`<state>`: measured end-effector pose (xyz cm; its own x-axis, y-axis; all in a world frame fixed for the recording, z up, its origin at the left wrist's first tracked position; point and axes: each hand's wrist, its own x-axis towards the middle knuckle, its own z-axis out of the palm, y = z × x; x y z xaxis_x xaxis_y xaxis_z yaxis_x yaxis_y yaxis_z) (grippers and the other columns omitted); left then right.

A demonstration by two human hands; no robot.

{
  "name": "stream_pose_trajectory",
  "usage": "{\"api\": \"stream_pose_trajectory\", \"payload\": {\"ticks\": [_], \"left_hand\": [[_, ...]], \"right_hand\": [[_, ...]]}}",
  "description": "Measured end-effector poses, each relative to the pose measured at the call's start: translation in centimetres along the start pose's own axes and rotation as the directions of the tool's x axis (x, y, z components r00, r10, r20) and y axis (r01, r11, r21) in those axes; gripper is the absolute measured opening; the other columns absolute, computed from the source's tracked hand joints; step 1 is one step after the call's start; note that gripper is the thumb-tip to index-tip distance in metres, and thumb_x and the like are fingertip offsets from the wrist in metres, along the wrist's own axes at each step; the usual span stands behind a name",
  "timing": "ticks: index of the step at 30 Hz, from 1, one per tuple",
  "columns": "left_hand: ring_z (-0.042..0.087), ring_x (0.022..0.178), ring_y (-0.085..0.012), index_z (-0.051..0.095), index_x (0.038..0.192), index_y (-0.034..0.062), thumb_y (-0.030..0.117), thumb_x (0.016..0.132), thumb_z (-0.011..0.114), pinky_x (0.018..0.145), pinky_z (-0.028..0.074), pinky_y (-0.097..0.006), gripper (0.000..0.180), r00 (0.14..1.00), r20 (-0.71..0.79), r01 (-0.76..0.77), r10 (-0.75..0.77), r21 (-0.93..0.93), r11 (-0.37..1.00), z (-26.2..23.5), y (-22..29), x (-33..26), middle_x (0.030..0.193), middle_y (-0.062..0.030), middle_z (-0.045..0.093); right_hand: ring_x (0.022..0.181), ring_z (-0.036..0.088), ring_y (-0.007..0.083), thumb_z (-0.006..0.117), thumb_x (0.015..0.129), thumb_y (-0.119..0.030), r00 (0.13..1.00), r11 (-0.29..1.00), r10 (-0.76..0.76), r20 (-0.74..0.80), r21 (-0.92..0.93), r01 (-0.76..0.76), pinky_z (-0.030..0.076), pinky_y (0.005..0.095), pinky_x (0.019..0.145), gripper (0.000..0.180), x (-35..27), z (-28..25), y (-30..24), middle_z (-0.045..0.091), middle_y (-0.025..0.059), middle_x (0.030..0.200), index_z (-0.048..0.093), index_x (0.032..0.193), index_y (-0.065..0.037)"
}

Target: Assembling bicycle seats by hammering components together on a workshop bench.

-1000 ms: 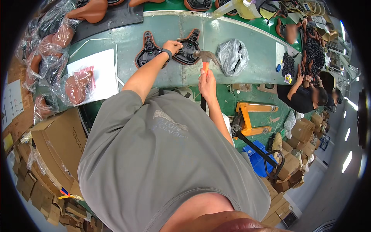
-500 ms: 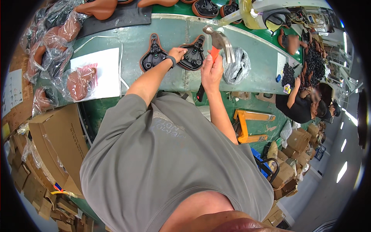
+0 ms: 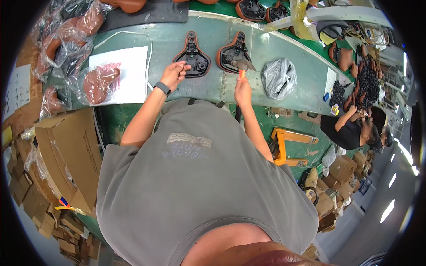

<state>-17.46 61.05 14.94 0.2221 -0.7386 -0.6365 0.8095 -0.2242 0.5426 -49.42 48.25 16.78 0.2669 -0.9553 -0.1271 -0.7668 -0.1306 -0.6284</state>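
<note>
Nearest is the person's grey shirt (image 3: 199, 177), with both forearms reaching past it to the green bench (image 3: 208, 91). The right hand (image 3: 242, 91) is wrapped around the orange handle of a claw hammer (image 3: 242, 74). The hammer's head is over the lower right part of the right bike seat (image 3: 233, 54); whether it touches cannot be told. The left hand (image 3: 174, 74), below a dark wristband (image 3: 163, 88), is at the lower left edge of the left bike seat (image 3: 193, 60), fingertips drawn together; whether they pinch anything small cannot be told.

Both seats lie upside down on the bench, side by side and apart, narrow noses pointing away from the person, black undersides framed by brown rims. Each seat is probably light, with a stiff shell and a softer brown cover that could mark under a stray blow. The rim looks the best place to steady one. The hammer is likely head-heavy, so a firm hold low on the handle should suit.

To the right lies a clear plastic bag (image 3: 279, 79); to the left, a wrapped seat (image 3: 97, 86) on a white sheet (image 3: 135, 82). Farther right, a co-worker (image 3: 350, 133) sits near a heap of black parts (image 3: 369, 82).
</note>
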Motion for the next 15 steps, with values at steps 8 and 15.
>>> {"api": "stream_pose_trajectory", "payload": {"ticks": [8, 15], "left_hand": [[0.047, 0.058, -0.0075, 0.073, 0.121, 0.0001, 0.035, 0.109, 0.066, 0.052, 0.037, -0.026, 0.038, 1.000, -0.012, -0.012, 0.021, 0.530, 0.848, 0.4, -6.7, 3.2, 0.079, 0.0026, 0.061], [0.072, 0.079, -0.0243, 0.074, 0.131, 0.0027, 0.020, 0.109, 0.056, 0.078, 0.056, -0.039, 0.034, 0.934, 0.161, -0.311, 0.318, 0.805, 0.506, 2.5, -8.9, 8.8, 0.087, -0.0120, 0.076]], "right_hand": [[0.064, 0.061, 0.0329, 0.054, 0.112, -0.030, 0.962, 0.976, 0.127, 0.242, 0.143, -0.165, 0.047, 0.0469, 0.058, 0.033, -4.7, -2.8, -0.4, 0.060, 0.0163, 0.072, 0.056, 0.097, 0.000], [0.084, 0.068, 0.0533, 0.054, 0.111, -0.030, 0.961, 0.995, 0.062, 0.268, 0.059, -0.081, 0.050, 0.0583, 0.072, 0.033, -6.6, -2.3, -2.9, 0.068, 0.0316, 0.087, 0.059, 0.105, 0.002]]}}
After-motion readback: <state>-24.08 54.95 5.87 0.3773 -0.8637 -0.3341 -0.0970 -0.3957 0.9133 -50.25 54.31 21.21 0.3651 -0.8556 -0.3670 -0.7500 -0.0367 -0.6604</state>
